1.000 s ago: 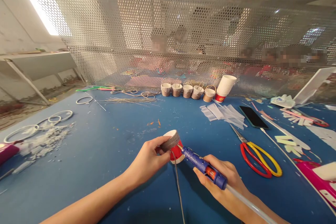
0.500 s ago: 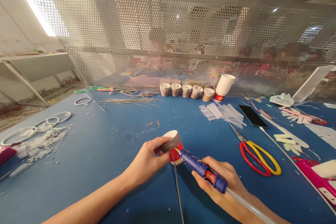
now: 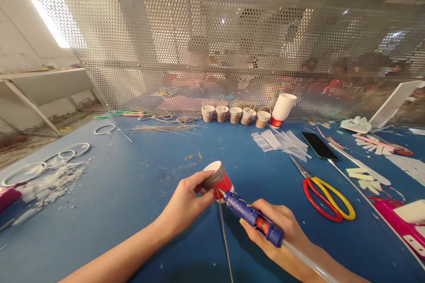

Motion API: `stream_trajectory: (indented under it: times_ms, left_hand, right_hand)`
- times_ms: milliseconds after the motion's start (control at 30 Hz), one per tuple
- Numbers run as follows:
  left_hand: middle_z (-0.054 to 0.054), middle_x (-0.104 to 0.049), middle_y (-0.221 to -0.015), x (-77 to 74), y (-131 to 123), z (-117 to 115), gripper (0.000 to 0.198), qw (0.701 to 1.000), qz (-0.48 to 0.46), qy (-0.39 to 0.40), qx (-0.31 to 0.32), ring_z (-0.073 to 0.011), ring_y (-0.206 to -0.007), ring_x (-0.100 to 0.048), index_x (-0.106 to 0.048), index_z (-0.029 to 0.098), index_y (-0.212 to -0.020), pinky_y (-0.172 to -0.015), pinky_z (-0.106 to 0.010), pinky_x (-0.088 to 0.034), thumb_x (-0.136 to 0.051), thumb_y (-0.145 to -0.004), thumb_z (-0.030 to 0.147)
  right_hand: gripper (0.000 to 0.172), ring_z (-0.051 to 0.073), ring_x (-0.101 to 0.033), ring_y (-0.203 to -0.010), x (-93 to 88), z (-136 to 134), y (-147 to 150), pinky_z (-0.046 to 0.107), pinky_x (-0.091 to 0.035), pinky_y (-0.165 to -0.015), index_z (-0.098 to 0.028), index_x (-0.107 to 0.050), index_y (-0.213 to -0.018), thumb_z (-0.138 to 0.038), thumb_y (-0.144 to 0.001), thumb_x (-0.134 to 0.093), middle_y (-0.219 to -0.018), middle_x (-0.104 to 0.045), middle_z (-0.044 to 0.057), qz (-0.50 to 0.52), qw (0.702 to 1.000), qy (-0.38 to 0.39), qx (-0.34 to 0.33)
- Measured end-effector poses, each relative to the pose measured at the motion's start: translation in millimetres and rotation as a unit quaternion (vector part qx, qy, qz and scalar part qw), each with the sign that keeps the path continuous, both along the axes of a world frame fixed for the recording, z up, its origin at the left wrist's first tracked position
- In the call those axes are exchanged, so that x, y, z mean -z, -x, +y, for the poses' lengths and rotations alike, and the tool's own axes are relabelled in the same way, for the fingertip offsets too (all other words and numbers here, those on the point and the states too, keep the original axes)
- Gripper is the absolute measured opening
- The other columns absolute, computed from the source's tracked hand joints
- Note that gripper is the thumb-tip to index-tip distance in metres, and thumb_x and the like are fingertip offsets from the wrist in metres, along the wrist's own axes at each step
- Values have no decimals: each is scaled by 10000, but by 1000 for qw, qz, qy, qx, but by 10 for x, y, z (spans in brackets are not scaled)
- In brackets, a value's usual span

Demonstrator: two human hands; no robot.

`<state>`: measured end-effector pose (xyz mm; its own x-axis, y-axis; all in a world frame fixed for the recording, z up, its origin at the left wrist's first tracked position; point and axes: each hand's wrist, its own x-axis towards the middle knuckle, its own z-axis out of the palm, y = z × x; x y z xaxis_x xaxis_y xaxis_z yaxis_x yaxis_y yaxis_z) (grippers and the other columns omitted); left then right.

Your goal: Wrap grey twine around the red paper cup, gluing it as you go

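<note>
- White-and-red paper cup (image 3: 227, 183), grey cord (image 3: 225, 234) wound below its rim, sits between the hands over the blue tabletop (image 3: 139, 212); whether its base touches, cannot tell.
- Left hand (image 3: 186, 196) pinches the cup between thumb and fingers, probably to steady it. The tilt seems to offer the red wall to the tool.
- Cord's free length runs down toward the wearer, apparently leaving the wound part unobstructed.
- Right hand (image 3: 282, 225) closed round a blue plastic glue gun (image 3: 244, 210); nozzle at the red wall near the left thumb, contact too small to tell. Translucent rod (image 3: 305, 258) trails from its rear.
- Pose: forearms slant in from both lower corners; right fingers partly hidden.
- Red-and-yellow-handled scissors (image 3: 310, 181) lie right of the right hand, likely for easy reach.
</note>
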<state>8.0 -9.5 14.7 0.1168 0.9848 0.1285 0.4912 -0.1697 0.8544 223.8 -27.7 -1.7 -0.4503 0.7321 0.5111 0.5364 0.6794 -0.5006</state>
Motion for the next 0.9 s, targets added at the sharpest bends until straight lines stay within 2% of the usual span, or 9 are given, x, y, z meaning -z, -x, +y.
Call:
stream_trajectory:
  times_ms: [133,300,467,633,900]
  left_hand:
    - [-13,-697,-831,26,-14,-16,336,1000,22,-19,-7,-152,-717,-591,-681,185,-1052,-683,-240,-472,-518,-758,176]
    - [-16,-685,-792,26,-22,-15,352,1000,15,-20,-3,-151,-704,-595,-679,171,-1027,-674,-236,-476,-491,-731,145]
    - [-9,-688,-793,0,-18,-7,323,1000,7,-23,-10,-148,-704,-588,-688,169,-997,-676,-234,-477,-516,-724,175]
    - [-12,-698,-859,-46,-15,2,287,999,-41,6,21,-158,-758,-611,-671,164,-968,-711,-244,-486,-509,-731,175]
    - [-12,-682,-835,-48,8,25,220,997,-70,17,31,-156,-778,-616,-647,155,-919,-730,-242,-485,-528,-737,187]
  right_hand:
    - [106,105,-547,-455,39,6,23,207,-408,-475,-205,-505,-778,-260,-868,-513,-568,-569,-35,-8,1000,0,-24]
    - [127,103,-536,-421,39,23,6,214,-399,-469,-212,-508,-766,-277,-876,-515,-533,-552,-50,3,1000,-27,14]
    - [127,103,-534,-420,34,29,4,214,-394,-455,-210,-505,-763,-270,-875,-500,-551,-580,-36,10,1000,-26,-10]
    - [196,104,-504,-373,-26,40,-30,213,-405,-451,-225,-509,-719,-334,-882,-514,-470,-540,-64,20,999,-7,39]
    - [210,126,-554,-438,-44,26,-37,219,-424,-481,-226,-509,-714,-352,-883,-506,-516,-574,-45,11,999,7,49]
